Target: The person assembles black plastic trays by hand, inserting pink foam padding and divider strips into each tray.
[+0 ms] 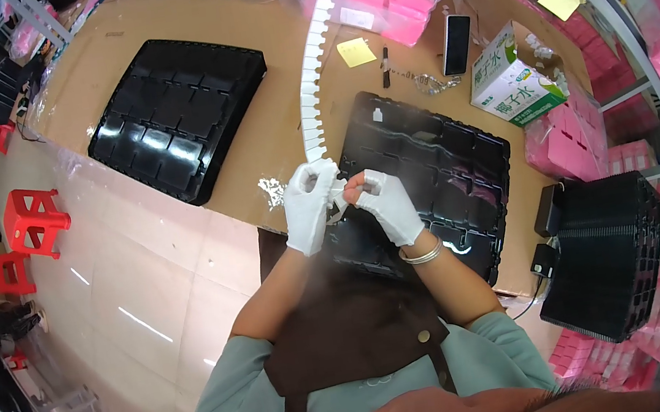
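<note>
Both my hands wear white gloves, with bare fingertips showing on the right one. My left hand (309, 209) is closed on the lower end of a long white notched strip (311, 93), which curves up and away across the table. Close beside it, my right hand (390, 207) has thumb and fingers pinched together at a small pale piece near the strip's end. Whether that piece is joined to the strip is hidden by the fingers. Under my hands lies a black compartment tray (460, 161). Small white scraps (272, 191) are scattered left of my left hand.
Another black tray (178, 113) lies at the table's left. Beyond my hands are a yellow note (356, 52), a marker (385, 68), a phone (456, 44) and an open carton (511, 76). Pink packs (402, 3) stand at the back; stacked black trays (602, 259) are at right.
</note>
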Demonstrator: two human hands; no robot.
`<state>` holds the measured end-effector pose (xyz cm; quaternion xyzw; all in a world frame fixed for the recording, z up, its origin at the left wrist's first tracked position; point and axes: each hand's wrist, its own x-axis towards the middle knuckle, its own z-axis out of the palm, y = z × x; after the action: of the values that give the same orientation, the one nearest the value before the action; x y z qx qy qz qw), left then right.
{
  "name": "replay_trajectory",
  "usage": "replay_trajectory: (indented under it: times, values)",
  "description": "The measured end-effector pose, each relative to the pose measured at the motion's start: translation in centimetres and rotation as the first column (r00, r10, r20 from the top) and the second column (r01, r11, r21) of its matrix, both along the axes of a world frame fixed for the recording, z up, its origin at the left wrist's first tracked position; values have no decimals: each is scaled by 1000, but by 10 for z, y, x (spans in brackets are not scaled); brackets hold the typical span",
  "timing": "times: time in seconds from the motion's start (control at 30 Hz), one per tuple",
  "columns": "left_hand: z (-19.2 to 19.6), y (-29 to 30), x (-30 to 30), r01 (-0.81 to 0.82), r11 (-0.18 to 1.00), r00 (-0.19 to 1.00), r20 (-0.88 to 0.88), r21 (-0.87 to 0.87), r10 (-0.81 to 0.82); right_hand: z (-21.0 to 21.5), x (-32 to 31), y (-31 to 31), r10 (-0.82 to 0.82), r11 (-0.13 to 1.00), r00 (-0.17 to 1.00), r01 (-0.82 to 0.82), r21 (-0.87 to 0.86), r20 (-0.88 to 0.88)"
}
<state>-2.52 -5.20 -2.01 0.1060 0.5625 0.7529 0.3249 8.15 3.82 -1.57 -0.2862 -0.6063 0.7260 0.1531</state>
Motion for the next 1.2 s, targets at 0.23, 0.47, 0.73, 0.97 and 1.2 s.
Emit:
replay_trajectory:
  times: [0.23, 0.47, 0.73, 0.97, 1.2]
  values:
    - [-9, 8, -2, 146, 980, 911, 368, 133, -185, 2, 15, -15, -234, 865, 965, 261, 429, -117]
    - [1, -9, -20, 21, 1000, 1000, 1, -17, -21, 7, 32, -5, 59, 569, 975, -210, 795, 215]
    - [10, -27, -12, 32, 996, 997, -65, -84, -37, -8, 19, -41, -98, 419, 835, -458, 784, 541]
    - [11, -22, 7, 100, 995, 995, -12, -22, -100, 14, 12, -16, -20, 1000, 994, 21, 6, -108]
    - [23, -1, 4, 263, 962, 960, 119, -75, -253, 13, 27, -18, -174, 978, 985, 173, 114, -5]
